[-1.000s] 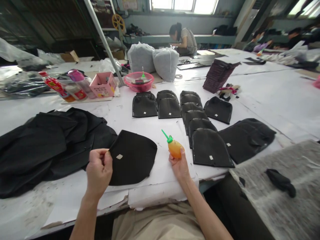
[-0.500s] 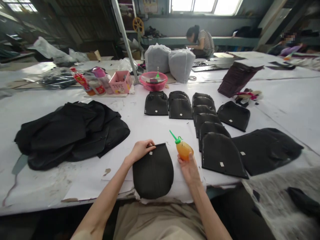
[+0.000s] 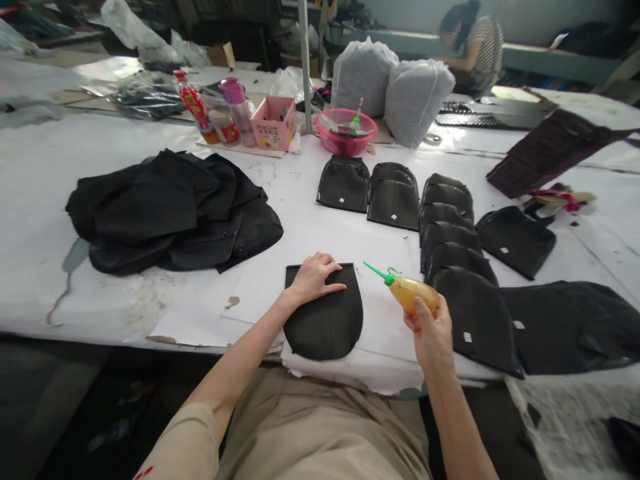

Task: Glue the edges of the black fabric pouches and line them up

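Under my left hand [image 3: 316,277] lies a black rounded pouch-like piece [image 3: 327,330] near the table's front edge. The thumb is spread away from the fingers, and the hand rests on the upper part of the piece. My right hand [image 3: 431,327] grips a squeeze bottle [image 3: 414,293] of amber liquid with a thin green nozzle. The bottle is tilted, its nozzle pointing up and left, to the right of the piece and apart from it. Right of the bottle runs an overlapping row of similar black pieces [image 3: 475,313], the nearest bearing a small white label.
On the left is a heap of black pieces [image 3: 150,213]. Farther back stand a red-capped bottle [image 3: 193,107], a tumbler [image 3: 237,110], a pink box [image 3: 274,127], a pink basin [image 3: 345,137] and two grey-white bundles [image 3: 419,100]. A person [image 3: 480,53] sits behind them.
My left hand has gone from the piece's top edge to lying on its upper part. The bottle has moved right and tipped flatter. The whole view has shifted.
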`<state>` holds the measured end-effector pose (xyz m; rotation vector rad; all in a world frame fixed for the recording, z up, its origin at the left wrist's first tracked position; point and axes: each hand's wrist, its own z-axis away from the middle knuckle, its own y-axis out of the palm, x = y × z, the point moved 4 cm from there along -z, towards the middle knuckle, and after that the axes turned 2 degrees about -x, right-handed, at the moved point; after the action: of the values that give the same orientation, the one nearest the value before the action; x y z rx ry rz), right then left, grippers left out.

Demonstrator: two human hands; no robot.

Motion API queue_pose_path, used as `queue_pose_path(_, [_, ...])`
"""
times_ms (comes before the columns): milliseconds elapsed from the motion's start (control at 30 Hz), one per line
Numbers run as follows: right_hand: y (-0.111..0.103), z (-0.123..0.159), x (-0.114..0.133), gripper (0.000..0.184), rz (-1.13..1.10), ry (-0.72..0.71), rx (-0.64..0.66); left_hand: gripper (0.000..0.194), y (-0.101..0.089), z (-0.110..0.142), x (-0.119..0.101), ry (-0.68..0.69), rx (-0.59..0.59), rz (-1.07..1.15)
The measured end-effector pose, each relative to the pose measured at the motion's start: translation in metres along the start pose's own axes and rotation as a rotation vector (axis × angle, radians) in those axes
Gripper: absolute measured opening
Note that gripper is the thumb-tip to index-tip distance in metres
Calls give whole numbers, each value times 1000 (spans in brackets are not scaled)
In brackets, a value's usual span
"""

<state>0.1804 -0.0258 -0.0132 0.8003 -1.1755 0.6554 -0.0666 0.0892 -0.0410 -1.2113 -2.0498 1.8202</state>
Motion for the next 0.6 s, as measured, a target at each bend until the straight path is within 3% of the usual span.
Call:
queue_pose_path(200, [8,-19,17,65,432,-288,66,68,-2,6,-11,-11,66,-86])
queue_pose_path(600, [37,-36,25,67,894,-596,201,70,-1,10,-13,-15,59,-95])
